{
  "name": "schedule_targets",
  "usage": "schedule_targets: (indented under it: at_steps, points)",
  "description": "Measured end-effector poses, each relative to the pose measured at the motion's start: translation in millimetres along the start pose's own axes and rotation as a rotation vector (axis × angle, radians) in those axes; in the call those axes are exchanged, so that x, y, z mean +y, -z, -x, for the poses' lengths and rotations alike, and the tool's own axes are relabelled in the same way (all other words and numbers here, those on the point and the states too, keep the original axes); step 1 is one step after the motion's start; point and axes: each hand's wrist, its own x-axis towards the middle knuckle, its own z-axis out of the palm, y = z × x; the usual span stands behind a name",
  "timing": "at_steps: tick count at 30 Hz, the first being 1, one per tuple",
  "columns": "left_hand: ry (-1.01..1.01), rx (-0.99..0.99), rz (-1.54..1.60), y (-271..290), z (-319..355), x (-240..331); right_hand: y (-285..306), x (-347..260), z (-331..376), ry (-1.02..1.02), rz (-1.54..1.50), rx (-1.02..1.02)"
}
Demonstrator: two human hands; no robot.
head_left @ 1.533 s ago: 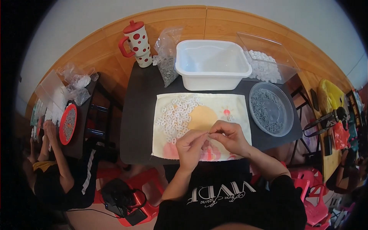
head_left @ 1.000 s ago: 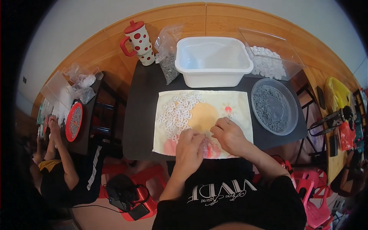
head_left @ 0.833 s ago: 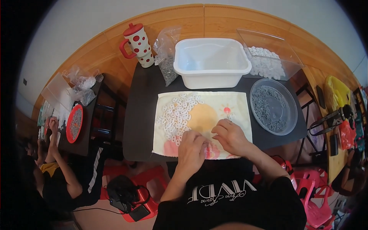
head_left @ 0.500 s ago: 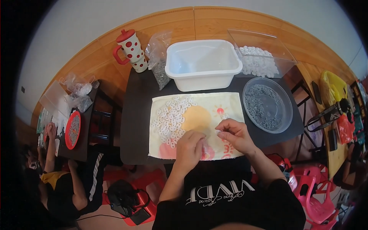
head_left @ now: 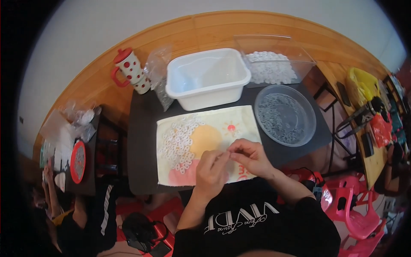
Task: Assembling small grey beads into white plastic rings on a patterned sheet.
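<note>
My left hand (head_left: 210, 173) and my right hand (head_left: 252, 159) meet fingertip to fingertip above a cream printed cloth (head_left: 246, 118). The right thumb and forefinger pinch a small white plastic piece, mostly hidden by the fingers. My left fingers are pressed together against it; whatever else they hold is too small to make out. Left of the hands, many loose white oval pieces with holes (head_left: 177, 139) lie spread on the cloth. To the right stands a round clear tub (head_left: 309, 113) with small grey screw-like parts (head_left: 278, 122) inside.
Behind the cloth are a white basin (head_left: 205, 100), a clear box (head_left: 306, 64) of white pieces, a plastic bag (head_left: 160, 70) of grey parts and a spotted tumbler (head_left: 132, 70). At left, another person's arm (head_left: 51, 188) reaches a table with a red tray (head_left: 78, 162). Pink chairs (head_left: 357, 214) stand at right.
My hands have come together; the fingertips, apart before, now touch. The white piece seen in my right fingertips is now mostly covered. The whole view has shifted and turned slightly.
</note>
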Motion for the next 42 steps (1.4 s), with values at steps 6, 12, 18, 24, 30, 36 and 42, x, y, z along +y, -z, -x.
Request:
schedule_targets:
  at_steps: [6, 12, 18, 24, 30, 36, 42]
  points:
    - [0.232, 0.017, 0.142, -6, 0, 2, 23, -32, 5, 0.190, 0.421, -0.031]
    - [0.465, 0.065, 0.462, -14, 18, -20, 129, -76, 3, 0.186, 1.154, 0.219]
    - [0.744, 0.091, 0.776, -16, 17, -17, 169, -63, 15, -0.038, 1.504, 0.073]
    - [0.643, 0.130, 0.770, -16, 25, -22, 150, -61, 4, -0.066, 1.645, 0.017]
    - [0.701, 0.162, 0.814, -16, 30, -19, 166, -65, 0, 0.079, 1.306, 0.107]
    - [0.688, 0.139, 0.828, -15, 32, -21, 171, -71, 7, -0.077, 1.244, 0.176]
    - [0.687, 0.135, 0.823, -14, 31, -20, 148, -60, 3, 0.176, 1.427, 0.037]
